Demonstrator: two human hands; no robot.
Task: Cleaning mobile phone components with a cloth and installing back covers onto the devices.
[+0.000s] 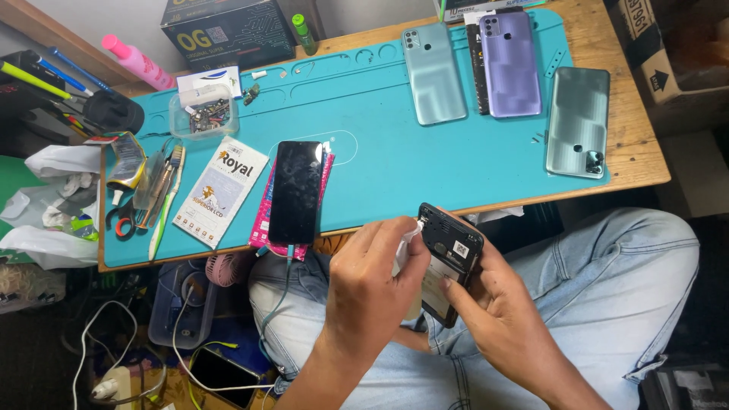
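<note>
My right hand (497, 304) grips an opened black phone (449, 254) with its back cover off, held over my lap. A white wipe (408, 237) is pinched in my left hand (372, 292) and pressed against the upper left edge of that phone. Both hands are below the front edge of the teal work mat (380, 144). A black phone screen (296, 190) lies face up on a pink packet (263, 216) near the mat's front edge, with a cable running from its lower end.
Three phone back covers lie on the mat's right: teal (434, 72), purple (510, 64), green (579, 121). A white flat box (220, 190), tweezers and brush (159, 197), a clear parts tub (203, 114), a black carton (228, 30) and a pink bottle (140, 62) crowd the left.
</note>
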